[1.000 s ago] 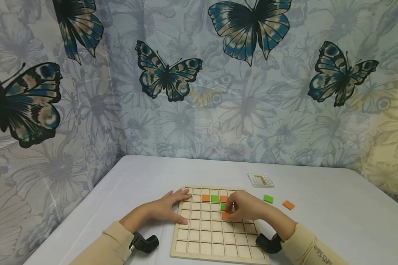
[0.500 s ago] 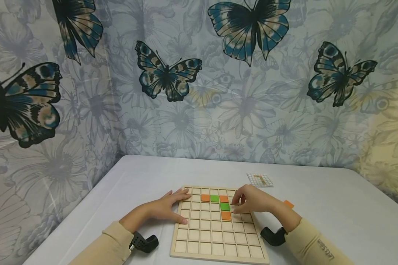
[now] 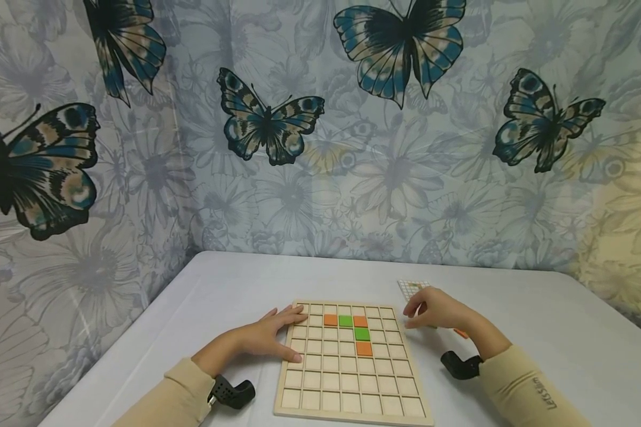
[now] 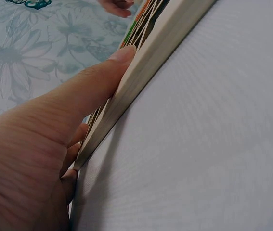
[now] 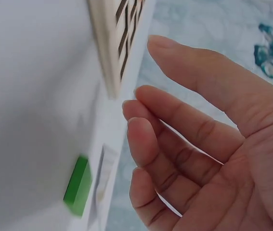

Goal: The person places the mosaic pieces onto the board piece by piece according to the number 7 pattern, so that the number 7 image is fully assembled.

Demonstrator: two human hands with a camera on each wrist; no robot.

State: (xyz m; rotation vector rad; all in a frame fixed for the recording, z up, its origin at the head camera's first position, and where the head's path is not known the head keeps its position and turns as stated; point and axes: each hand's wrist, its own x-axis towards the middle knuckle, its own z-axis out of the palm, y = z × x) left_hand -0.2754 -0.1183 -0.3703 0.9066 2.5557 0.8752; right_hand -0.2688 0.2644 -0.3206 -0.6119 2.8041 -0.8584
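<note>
A wooden grid board lies on the table. Orange and green tiles in its cells make a row that turns downward at its right end. My left hand rests spread along the board's left edge, its thumb on the top of the rim. Beyond the board's right side, above the table, my right hand has loosely bent fingers and holds nothing. In the right wrist view, a loose green tile lies on the table near its fingertips; the hand hides most of it in the head view.
Behind my right hand lies a small white grid card, partly covered. An orange tile on the table peeks out below my right wrist. A butterfly-patterned cloth hangs behind the white table.
My right hand has let go of the orange tile at the bottom of the pattern and moved right, off the board toward the loose green tile. My left hand stays in place.
</note>
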